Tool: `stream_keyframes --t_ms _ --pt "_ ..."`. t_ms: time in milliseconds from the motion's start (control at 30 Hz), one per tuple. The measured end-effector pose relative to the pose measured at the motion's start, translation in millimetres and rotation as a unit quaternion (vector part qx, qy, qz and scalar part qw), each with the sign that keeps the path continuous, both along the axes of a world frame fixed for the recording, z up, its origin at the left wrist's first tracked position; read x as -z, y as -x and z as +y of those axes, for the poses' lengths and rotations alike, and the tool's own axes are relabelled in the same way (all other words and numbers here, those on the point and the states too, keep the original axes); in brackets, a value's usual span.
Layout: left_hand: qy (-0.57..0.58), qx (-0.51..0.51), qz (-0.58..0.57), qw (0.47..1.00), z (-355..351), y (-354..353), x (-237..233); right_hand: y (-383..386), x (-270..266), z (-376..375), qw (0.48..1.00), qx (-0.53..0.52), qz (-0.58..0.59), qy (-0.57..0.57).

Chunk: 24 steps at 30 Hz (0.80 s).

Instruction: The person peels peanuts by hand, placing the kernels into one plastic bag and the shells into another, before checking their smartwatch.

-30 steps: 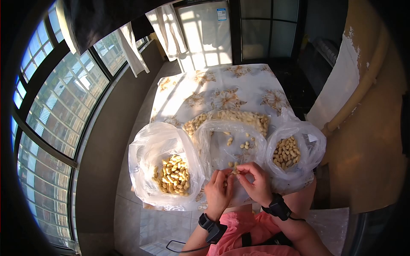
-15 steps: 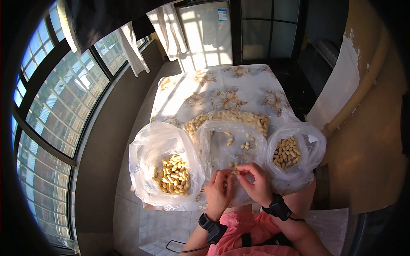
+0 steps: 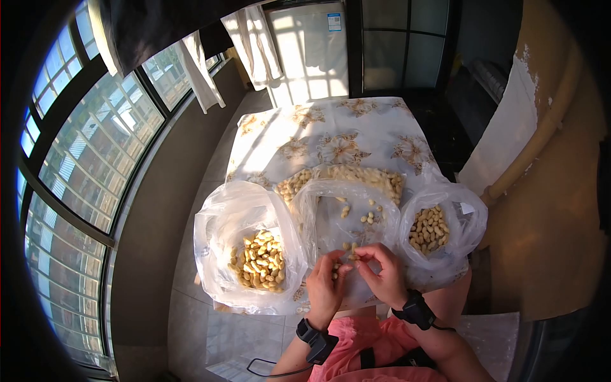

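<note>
Both hands are close together at the near edge of the middle clear plastic bag (image 3: 306, 226). My left hand (image 3: 324, 290) is curled around peanuts (image 3: 335, 270), partly hidden by its fingers. My right hand (image 3: 386, 277) pinches a small peanut (image 3: 353, 256) between thumb and fingertips, near the left fingertips. A few loose peanuts (image 3: 370, 218) lie in the middle bag. To the left, an open plastic bag (image 3: 213, 223) holds a heap of peanuts (image 3: 259, 261). Another open bag (image 3: 472, 230) with peanuts (image 3: 429, 230) stands on the right.
Behind the middle bag lies a filled bag of peanuts (image 3: 363, 177). A flowered tablecloth (image 3: 267, 140) covers the table. Windows (image 3: 102, 153) line the left side, and a pipe (image 3: 531, 153) runs along the right wall. Black devices with cables (image 3: 417, 309) are strapped to both wrists.
My left fingers have loosened and drawn slightly away from the right fingertips, showing more of the peanuts in the palm. My right hand keeps its pinch. The whole view has shifted slightly.
</note>
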State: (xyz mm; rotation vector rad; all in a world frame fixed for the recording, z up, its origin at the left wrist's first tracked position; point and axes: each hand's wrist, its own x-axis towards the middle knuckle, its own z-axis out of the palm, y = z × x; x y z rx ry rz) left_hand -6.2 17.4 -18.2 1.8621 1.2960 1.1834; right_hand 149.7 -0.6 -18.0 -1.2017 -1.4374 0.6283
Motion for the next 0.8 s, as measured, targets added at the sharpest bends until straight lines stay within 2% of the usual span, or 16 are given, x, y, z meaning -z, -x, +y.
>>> stream_keyframes --t_ms 167,267,333,800 --pt "0.003 0.011 0.013 1.0 -0.4 -3.0 -3.8 -0.1 -1.2 -0.2 1.0 -0.002 -0.001 0.007" --pt "0.02 -0.013 -0.021 0.999 -1.2 -6.9 -4.1 0.0 -0.3 -0.1 1.0 -0.002 -0.001 0.008" --pt "-0.019 -0.053 -0.012 0.998 -1.8 -8.0 -3.4 0.0 0.2 0.2 1.0 -0.002 -0.002 0.005" --pt "0.015 -0.011 -0.003 1.0 -1.3 -2.7 -5.9 0.3 -0.9 -0.7 1.0 -0.002 0.001 0.009"
